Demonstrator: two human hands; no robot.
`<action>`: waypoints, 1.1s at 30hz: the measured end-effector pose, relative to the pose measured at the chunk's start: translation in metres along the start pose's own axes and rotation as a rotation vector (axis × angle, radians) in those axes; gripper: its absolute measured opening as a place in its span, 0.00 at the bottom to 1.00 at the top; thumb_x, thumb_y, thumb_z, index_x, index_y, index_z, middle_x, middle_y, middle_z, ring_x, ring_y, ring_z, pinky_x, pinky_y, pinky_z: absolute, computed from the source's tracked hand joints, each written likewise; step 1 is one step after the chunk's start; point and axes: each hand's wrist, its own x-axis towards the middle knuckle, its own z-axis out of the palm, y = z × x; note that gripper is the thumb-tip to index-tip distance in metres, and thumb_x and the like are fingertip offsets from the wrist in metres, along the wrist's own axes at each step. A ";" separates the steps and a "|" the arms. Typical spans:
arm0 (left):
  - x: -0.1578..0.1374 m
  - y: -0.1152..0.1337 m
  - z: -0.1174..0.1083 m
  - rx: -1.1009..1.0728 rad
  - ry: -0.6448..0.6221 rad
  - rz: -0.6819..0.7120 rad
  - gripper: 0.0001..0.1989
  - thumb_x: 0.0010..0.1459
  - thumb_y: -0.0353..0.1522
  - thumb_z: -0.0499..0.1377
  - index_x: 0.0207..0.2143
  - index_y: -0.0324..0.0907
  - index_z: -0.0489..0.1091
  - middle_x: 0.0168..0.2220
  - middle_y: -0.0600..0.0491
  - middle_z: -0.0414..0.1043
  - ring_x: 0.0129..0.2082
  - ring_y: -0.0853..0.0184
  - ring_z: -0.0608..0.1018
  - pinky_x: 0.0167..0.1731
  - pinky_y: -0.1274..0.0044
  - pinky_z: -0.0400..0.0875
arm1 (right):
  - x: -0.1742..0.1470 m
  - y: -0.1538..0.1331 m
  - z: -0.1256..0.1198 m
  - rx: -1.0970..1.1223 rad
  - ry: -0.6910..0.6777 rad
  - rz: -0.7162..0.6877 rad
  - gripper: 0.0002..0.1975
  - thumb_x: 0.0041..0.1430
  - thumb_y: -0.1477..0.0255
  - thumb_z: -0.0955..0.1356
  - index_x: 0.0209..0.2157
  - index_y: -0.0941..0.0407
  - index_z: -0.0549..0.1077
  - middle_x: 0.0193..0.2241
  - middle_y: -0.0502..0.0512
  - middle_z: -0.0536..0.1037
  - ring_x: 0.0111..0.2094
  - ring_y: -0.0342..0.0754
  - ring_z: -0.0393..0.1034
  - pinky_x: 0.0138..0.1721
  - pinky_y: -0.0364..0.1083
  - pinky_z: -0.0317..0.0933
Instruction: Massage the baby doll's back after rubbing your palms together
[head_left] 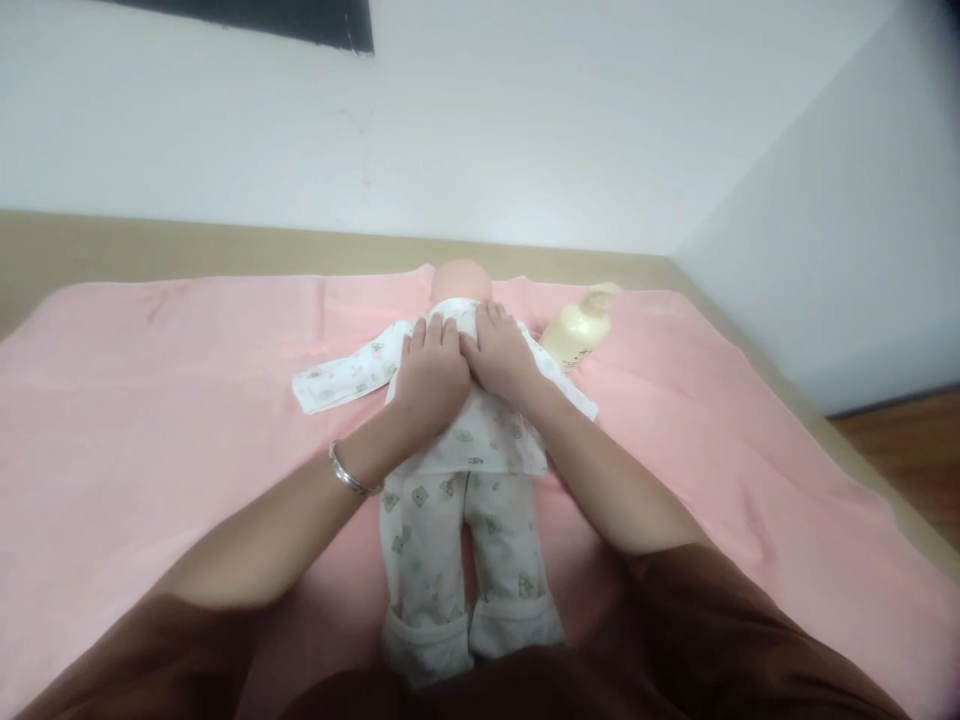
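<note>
A baby doll lies stretched out on a pink blanket, its head at the far end. It is dressed in a white printed top and matching trousers with turned-up cuffs. My left hand rests flat on the chest of the top, fingers extended toward the head. Beside it, my right hand also lies flat on the chest, the two thumbs meeting near the middle. Both sleeves spread outward. The doll's face is not visible.
A pale yellow pump bottle lies tilted on the blanket, right of the doll. The blanket covers a tan surface against a white wall. A dark panel is at upper left, and brown flooring shows at right.
</note>
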 end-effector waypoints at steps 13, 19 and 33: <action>0.023 -0.034 0.007 -0.179 0.010 -0.085 0.27 0.62 0.36 0.45 0.59 0.32 0.66 0.62 0.37 0.67 0.66 0.49 0.65 0.70 0.53 0.51 | -0.032 -0.024 -0.013 -0.299 0.020 -0.167 0.25 0.70 0.73 0.51 0.54 0.71 0.70 0.53 0.78 0.74 0.56 0.64 0.68 0.58 0.58 0.61; 0.023 -0.030 0.007 -0.204 0.036 -0.102 0.27 0.62 0.38 0.46 0.57 0.34 0.68 0.63 0.38 0.67 0.65 0.49 0.65 0.69 0.54 0.54 | -0.011 -0.007 -0.010 -0.083 0.023 -0.040 0.23 0.70 0.66 0.55 0.52 0.64 0.71 0.54 0.69 0.76 0.55 0.60 0.69 0.56 0.55 0.64; 0.000 -0.005 -0.004 -0.014 0.017 0.054 0.26 0.66 0.32 0.43 0.60 0.26 0.62 0.63 0.30 0.64 0.68 0.44 0.63 0.69 0.51 0.55 | 0.001 0.003 -0.016 -0.023 -0.045 -0.062 0.25 0.70 0.65 0.57 0.57 0.69 0.66 0.61 0.74 0.70 0.61 0.63 0.66 0.62 0.57 0.60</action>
